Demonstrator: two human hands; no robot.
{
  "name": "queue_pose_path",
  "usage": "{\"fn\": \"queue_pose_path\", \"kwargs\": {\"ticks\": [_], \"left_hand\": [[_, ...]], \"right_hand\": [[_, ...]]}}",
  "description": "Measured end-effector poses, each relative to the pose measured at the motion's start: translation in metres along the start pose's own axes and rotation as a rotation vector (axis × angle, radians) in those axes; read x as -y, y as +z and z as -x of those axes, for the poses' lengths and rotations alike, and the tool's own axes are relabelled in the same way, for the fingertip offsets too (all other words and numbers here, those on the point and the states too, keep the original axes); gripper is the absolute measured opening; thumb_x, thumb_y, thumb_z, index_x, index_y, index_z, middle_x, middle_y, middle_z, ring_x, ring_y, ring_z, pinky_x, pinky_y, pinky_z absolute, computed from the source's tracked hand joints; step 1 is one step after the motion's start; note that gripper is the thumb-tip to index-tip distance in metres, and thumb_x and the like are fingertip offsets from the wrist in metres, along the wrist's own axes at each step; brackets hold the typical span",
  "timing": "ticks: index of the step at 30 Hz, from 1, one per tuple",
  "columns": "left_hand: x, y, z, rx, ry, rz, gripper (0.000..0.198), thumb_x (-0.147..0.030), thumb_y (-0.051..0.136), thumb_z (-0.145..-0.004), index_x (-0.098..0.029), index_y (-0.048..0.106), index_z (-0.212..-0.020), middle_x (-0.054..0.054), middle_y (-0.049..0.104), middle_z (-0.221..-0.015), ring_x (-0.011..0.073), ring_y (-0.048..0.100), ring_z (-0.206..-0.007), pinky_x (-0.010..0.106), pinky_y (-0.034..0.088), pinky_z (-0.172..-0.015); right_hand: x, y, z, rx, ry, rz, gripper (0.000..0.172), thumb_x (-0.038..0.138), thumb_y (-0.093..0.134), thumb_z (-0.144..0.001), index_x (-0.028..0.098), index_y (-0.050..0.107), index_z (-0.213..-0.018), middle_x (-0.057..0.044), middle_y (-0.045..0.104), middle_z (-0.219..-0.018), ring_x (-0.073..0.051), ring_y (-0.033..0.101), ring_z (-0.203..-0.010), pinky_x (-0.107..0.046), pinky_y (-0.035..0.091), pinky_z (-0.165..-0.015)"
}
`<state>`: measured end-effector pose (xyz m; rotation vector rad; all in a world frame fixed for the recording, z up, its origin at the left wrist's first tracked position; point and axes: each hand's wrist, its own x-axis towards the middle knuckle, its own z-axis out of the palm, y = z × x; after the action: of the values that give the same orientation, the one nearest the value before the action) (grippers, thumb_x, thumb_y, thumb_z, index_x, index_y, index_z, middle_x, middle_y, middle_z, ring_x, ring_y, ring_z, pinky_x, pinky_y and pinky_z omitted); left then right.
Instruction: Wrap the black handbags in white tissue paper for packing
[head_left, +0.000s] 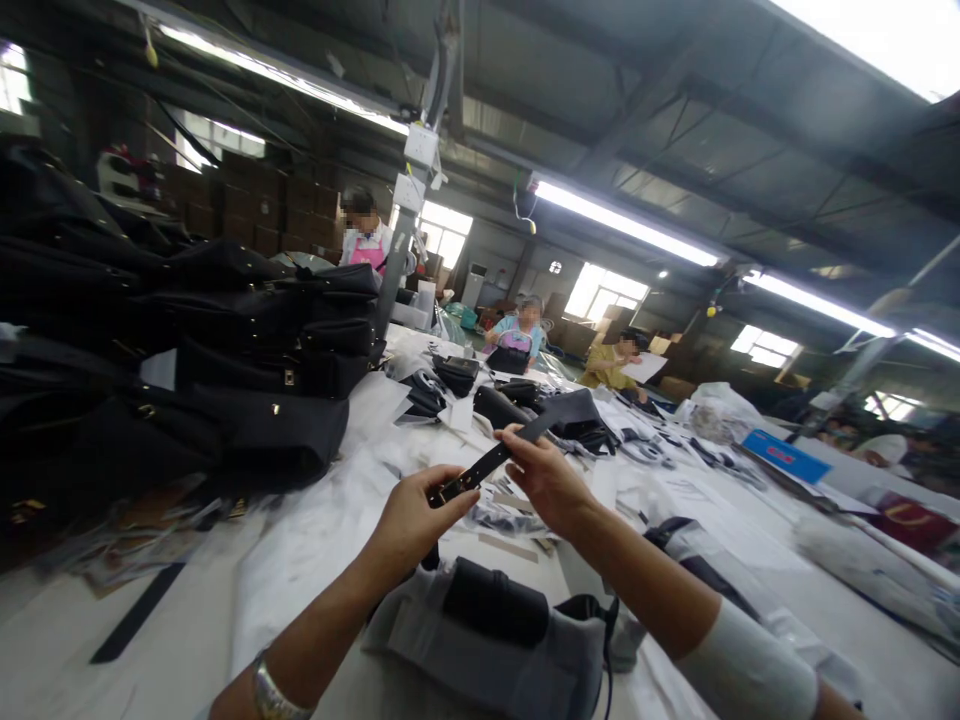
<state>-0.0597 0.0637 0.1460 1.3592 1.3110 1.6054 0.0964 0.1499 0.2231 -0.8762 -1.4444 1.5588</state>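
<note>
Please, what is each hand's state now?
Left hand: closed, holding the black strap near its buckle.
Right hand: closed, pinching the same strap farther along.

1. Tube lights (626, 223) glare white overhead; windows (605, 292) behind are washed out;
2. the roof (540, 125) is dim; black bags (247, 435) at left sink into shadow;
3. the central strap (491, 462) is fairly sharp; the tabletop (56, 650) blurs at lower left; wide-angle distortion stretches the edges.
</note>
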Motion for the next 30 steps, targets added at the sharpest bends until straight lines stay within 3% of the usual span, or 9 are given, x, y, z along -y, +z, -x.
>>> {"fn": "queue_pose_path", "kwargs": {"ticks": [4,9,18,22,25,30], "left_hand": [[-0.002,0.003,-0.001,0.01,0.021,-0.058,0.029,-0.038,0.073,-0.076,-0.022,0.075,-0.101,0.001,0.074,-0.088,0.0235,0.066,-0.083,0.029,0.046,-0.073],[-0.001,0.001,0.001,0.0,0.021,-0.121,0.031,-0.039,0.072,-0.077,-0.023,0.074,-0.102,0.002,0.075,-0.093,0.0258,0.068,-0.085,0.031,0.048,-0.074],[0.001,-0.004,0.004,-0.023,0.01,-0.171,0.028,-0.038,0.072,-0.075,-0.024,0.075,-0.099,0.002,0.076,-0.094,0.0273,0.069,-0.089,0.033,0.05,-0.079],[-0.002,0.0,0.005,-0.001,0.012,-0.19,0.028,-0.038,0.07,-0.077,-0.023,0.074,-0.1,0.001,0.075,-0.092,0.0251,0.069,-0.087,0.031,0.048,-0.076],[-0.005,0.003,0.005,0.007,0.032,-0.199,0.026,-0.035,0.069,-0.078,-0.022,0.073,-0.099,0.001,0.075,-0.091,0.0228,0.068,-0.085,0.029,0.047,-0.075],[-0.005,0.003,0.007,-0.01,0.029,-0.216,0.028,-0.036,0.07,-0.077,-0.021,0.073,-0.1,0.001,0.075,-0.091,0.0221,0.068,-0.084,0.028,0.046,-0.075]], "right_hand": [[-0.006,-0.002,0.012,0.206,0.089,0.138,0.04,0.05,0.079,-0.074,0.016,0.074,-0.095,-0.008,0.075,-0.101,-0.021,0.07,-0.094,-0.03,0.053,-0.08],[-0.009,-0.005,0.016,0.166,0.043,0.065,0.042,0.05,0.081,-0.073,0.013,0.075,-0.091,-0.01,0.076,-0.091,-0.02,0.072,-0.085,-0.029,0.057,-0.077],[0.0,-0.017,0.012,-0.004,0.031,-0.201,0.03,0.044,0.081,-0.075,0.017,0.073,-0.086,-0.005,0.076,-0.088,-0.016,0.071,-0.079,-0.025,0.057,-0.07],[-0.006,-0.018,0.018,0.115,0.112,-0.205,0.026,0.039,0.081,-0.076,0.019,0.073,-0.09,-0.005,0.075,-0.105,-0.018,0.07,-0.096,-0.029,0.056,-0.082],[-0.01,-0.014,0.023,0.232,0.116,-0.089,0.034,0.039,0.081,-0.076,0.019,0.072,-0.102,-0.008,0.073,-0.115,-0.023,0.068,-0.104,-0.036,0.055,-0.087],[-0.008,-0.011,0.025,0.185,0.07,-0.065,0.037,0.041,0.079,-0.078,0.014,0.072,-0.102,-0.011,0.075,-0.106,-0.022,0.072,-0.096,-0.034,0.055,-0.086]]}}
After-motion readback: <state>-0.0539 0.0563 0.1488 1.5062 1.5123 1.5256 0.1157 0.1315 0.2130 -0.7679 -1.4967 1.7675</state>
